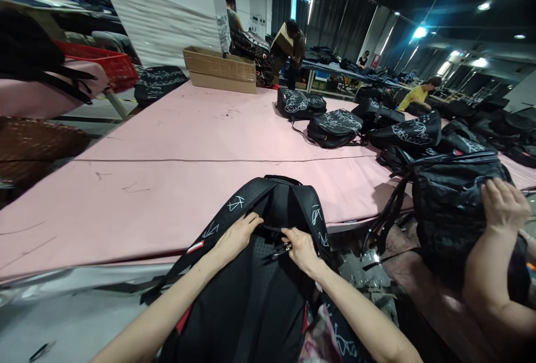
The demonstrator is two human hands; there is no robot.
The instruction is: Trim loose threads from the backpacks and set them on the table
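A black backpack stands in front of me, its back panel and shoulder straps facing me. White line drawings mark the straps. My left hand pinches the fabric near the top of the back panel, inside the left strap. Opposite it, my right hand has its fingertips at the same dark edge between the straps. Small metal scissors stick out from under the right hand's fingers, the blades pointing left. The rest of the scissors is hidden by that hand.
A pink-covered table lies ahead, with several patterned black backpacks at its right and a cardboard box at its far edge. Close on my right, a co-worker's hand touches another black backpack. Other people work farther back.
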